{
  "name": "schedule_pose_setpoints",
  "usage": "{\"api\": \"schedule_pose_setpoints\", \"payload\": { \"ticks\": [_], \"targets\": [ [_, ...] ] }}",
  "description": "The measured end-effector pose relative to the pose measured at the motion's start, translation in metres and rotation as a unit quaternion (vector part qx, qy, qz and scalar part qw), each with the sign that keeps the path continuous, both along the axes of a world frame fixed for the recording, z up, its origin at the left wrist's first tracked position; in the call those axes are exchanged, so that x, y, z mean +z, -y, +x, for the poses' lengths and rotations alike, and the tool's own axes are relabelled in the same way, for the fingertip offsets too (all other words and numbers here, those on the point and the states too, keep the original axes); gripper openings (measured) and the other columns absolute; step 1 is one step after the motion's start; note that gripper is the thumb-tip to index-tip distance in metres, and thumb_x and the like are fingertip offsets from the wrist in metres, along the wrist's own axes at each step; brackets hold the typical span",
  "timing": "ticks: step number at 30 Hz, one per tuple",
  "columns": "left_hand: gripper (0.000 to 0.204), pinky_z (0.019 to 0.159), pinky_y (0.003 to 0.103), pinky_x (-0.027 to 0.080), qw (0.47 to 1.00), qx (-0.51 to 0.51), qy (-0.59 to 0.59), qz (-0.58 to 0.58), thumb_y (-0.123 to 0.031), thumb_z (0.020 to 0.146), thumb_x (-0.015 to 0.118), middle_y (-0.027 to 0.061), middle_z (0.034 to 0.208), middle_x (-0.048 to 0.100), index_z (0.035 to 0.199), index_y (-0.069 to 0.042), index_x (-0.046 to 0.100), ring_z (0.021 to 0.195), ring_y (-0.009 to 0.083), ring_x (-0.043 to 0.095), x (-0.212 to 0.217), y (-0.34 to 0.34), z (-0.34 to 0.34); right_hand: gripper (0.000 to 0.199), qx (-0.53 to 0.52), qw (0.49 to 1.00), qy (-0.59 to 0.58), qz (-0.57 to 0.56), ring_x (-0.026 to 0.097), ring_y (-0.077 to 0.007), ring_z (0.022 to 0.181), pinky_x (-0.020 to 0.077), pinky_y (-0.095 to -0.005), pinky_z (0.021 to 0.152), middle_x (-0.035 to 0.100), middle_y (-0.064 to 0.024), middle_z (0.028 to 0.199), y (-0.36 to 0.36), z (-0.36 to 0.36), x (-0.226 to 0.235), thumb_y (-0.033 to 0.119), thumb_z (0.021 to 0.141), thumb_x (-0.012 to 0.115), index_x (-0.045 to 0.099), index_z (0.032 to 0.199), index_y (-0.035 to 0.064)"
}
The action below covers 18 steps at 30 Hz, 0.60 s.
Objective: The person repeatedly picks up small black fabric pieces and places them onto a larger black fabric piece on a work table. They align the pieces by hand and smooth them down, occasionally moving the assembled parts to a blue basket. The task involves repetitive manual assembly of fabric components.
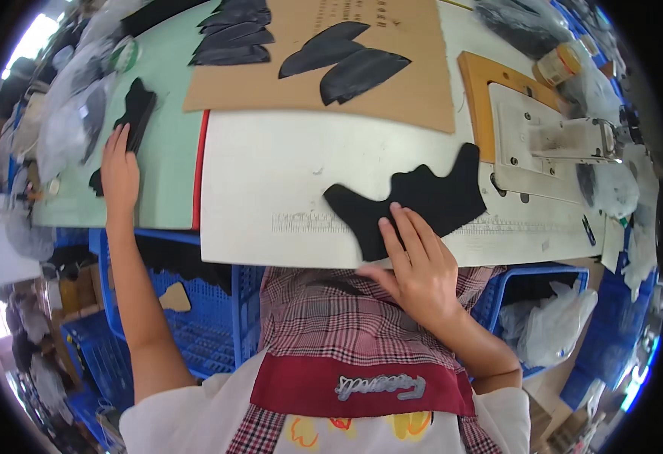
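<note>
A black cut piece (430, 200) with a notched, curved outline lies flat on the white table near its front edge. Across its lower middle rests my right hand (422, 265), fingers stretched out and the thumb apart toward the table edge. Far to the left, my left hand (122, 174) reaches over the green table. Its fingers extend against a stack of similar black pieces (138, 113), partly covering it. The underside of that hand is hidden, and no piece is seen lifted.
Dark leaf-shaped pieces (365, 72) lie on a brown cardboard sheet (422, 98) at the back. A sewing machine (566, 140) stands at the right beside a wooden frame (479, 98). Blue crates (244, 310) sit below the front edge. A small dark tool (588, 231) lies at the right.
</note>
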State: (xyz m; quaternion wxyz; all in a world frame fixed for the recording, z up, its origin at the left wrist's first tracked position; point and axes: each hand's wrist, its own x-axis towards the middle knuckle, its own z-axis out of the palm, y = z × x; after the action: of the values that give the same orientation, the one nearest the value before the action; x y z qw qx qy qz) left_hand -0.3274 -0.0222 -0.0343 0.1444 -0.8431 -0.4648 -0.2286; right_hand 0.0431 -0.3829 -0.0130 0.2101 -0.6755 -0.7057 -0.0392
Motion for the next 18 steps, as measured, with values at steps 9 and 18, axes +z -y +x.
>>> {"api": "schedule_pose_setpoints", "payload": {
  "ticks": [9,18],
  "targets": [
    [0.020,0.104,0.044,0.039,0.958,-0.239,0.134,-0.091,-0.008,0.087,0.061,0.0159,0.118,0.063,0.105,0.000,0.064,0.118,0.0359,0.053,0.033,0.079,0.177,0.035,0.077,0.974,0.157,0.146,0.064,-0.0310,0.093,0.0550,-0.0354,0.079,0.064,-0.0199,0.102,-0.146,0.030,0.003,0.007,0.069,0.067,0.063,0.100,-0.0078],
    [0.016,0.095,0.045,0.040,0.935,-0.279,0.161,-0.150,-0.002,0.082,0.062,0.0133,0.107,0.064,0.098,0.000,0.065,0.106,0.0328,0.055,0.024,0.103,0.214,0.013,0.073,0.989,0.072,0.110,0.059,-0.0238,0.074,0.0518,-0.0321,0.061,0.056,-0.0082,0.076,-0.179,0.034,-0.021,0.002,0.066,0.064,0.058,0.078,0.0006]
  ]
}}
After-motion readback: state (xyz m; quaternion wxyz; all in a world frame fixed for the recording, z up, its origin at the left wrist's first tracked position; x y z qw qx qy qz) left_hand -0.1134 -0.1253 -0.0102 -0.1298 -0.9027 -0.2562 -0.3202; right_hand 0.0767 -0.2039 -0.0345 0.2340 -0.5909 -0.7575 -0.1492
